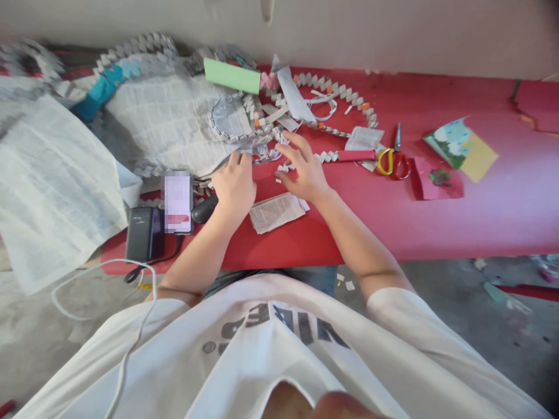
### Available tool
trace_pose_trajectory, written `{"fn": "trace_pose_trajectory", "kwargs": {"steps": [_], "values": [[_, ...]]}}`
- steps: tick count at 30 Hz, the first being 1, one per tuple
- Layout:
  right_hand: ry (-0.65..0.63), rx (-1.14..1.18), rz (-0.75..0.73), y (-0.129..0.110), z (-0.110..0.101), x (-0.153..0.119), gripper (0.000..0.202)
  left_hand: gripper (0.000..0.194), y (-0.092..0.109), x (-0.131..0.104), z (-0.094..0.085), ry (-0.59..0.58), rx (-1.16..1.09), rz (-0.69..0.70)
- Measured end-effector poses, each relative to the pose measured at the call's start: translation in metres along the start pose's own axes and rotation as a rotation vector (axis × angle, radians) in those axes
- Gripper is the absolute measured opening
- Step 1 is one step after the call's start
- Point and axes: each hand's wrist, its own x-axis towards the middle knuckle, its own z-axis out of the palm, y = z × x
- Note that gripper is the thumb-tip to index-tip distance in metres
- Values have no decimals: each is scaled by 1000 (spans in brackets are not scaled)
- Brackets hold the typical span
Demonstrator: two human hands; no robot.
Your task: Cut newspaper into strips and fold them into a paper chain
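My left hand [234, 185] is closed, its fingers curled down at the edge of the printed paper sheets [157, 125]; what they hold, if anything, is hidden. A dark rounded object [205, 209] shows beside that wrist, partly covered. My right hand [305, 169] is open, thumb and fingers apart, over small folded white paper pieces [286, 168]. Between my forearms lies a stack of printed paper strips [278, 213]. Beyond my hands, a zigzag chain of folded paper [340, 90] with orange links curves across the red table [393, 224].
Yellow-and-red-handled scissors [395, 158] lie to the right, near a red paper [430, 185] and a colourful card [452, 142]. On the left are a lit phone [178, 201], a black box-shaped device [144, 233], a white cable [151, 273] and a large white sheet [52, 192].
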Motion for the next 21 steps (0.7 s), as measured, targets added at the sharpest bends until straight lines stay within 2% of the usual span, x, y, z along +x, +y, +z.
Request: {"fn": "trace_pose_trajectory", "kwargs": {"steps": [2,4,7,10,13,15,18,21], "values": [[-95,-77,4,-21,4,15,68,36,3,-6,-2,30,-38,-6],[-222,-175,-19,-35,8,35,57,36,4,-6,-2,28,-94,-24],[-355,-335,-20,-43,11,75,44,39,1,0,-6,32,-198,-83],[-347,-409,-59,-51,6,117,42,47,-12,0,-22,98,-266,-128],[-338,-421,-123,-67,0,151,37,59,-41,-17,-43,162,-251,-174],[-339,-406,-157,-76,-1,165,33,69,-68,-36,-50,185,-210,-259],[-363,-376,-174,-82,1,174,35,99,-108,-61,-44,112,-167,-343],[-356,-341,-142,-79,6,174,41,118,-136,-66,-29,19,-138,-404]]}}
